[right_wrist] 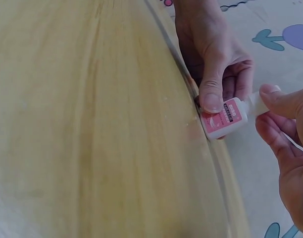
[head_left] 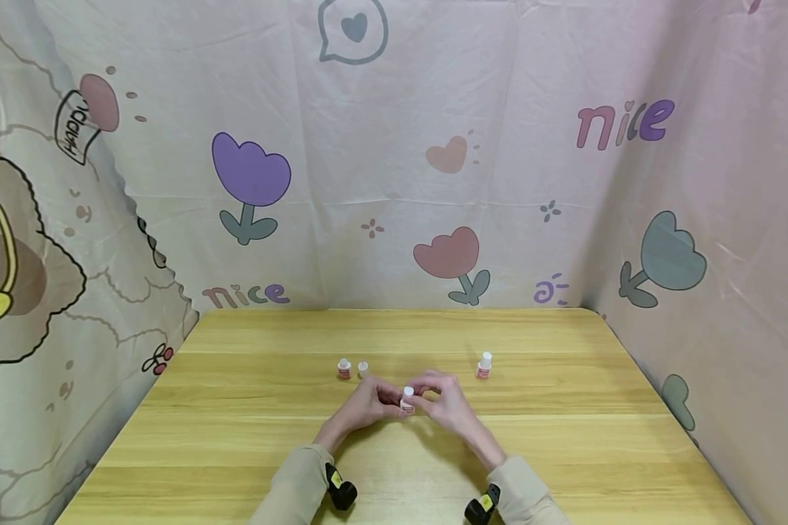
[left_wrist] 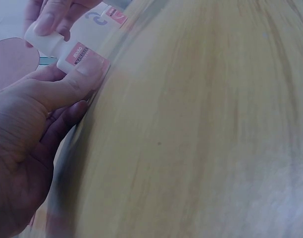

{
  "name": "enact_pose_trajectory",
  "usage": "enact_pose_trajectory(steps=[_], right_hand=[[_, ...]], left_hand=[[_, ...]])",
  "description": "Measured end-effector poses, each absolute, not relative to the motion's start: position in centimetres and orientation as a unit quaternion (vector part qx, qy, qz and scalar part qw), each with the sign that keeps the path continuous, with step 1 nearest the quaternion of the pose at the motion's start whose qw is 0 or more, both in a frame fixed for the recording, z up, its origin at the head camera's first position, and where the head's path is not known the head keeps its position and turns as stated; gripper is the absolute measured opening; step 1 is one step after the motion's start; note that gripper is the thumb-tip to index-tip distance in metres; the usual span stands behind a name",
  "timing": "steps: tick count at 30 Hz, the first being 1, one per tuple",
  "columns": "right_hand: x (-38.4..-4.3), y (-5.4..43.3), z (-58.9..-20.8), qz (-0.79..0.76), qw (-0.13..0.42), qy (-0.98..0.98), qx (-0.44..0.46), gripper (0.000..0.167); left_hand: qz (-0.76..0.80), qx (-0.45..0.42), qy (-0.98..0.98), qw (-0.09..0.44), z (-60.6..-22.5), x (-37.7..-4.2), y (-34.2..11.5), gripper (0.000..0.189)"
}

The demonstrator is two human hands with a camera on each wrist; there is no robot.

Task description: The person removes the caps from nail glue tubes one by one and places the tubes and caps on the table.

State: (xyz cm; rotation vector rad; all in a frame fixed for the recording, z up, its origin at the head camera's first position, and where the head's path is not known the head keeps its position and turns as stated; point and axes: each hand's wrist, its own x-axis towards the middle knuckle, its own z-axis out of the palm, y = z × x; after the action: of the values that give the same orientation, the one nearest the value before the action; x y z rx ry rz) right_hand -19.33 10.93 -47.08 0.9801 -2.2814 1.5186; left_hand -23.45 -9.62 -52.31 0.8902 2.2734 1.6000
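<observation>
White bottle (right_wrist: 233, 118) is gripped by the left hand (head_left: 371, 403), its cap (right_wrist: 257, 103) pinched by the right hand (head_left: 448, 402), near the middle of the worktop (head_left: 236, 437); a second bottle (head_left: 484, 367) is seen farther right.

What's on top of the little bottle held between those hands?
A white cap, pinched by the right hand. Whatever part of the bottle lies inside that cap is covered, so it can't be seen.
</observation>
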Motion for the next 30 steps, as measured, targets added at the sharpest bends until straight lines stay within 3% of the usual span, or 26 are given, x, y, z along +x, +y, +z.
enact_pose_trajectory(steps=[30], right_hand=[[-18.86, 11.06, -46.71, 0.533, 0.142, -0.769, 0.323, 0.018]], left_hand=[[0.537, 0.295, 0.783, 0.109, -52.0, -23.31, -9.48, 0.02]])
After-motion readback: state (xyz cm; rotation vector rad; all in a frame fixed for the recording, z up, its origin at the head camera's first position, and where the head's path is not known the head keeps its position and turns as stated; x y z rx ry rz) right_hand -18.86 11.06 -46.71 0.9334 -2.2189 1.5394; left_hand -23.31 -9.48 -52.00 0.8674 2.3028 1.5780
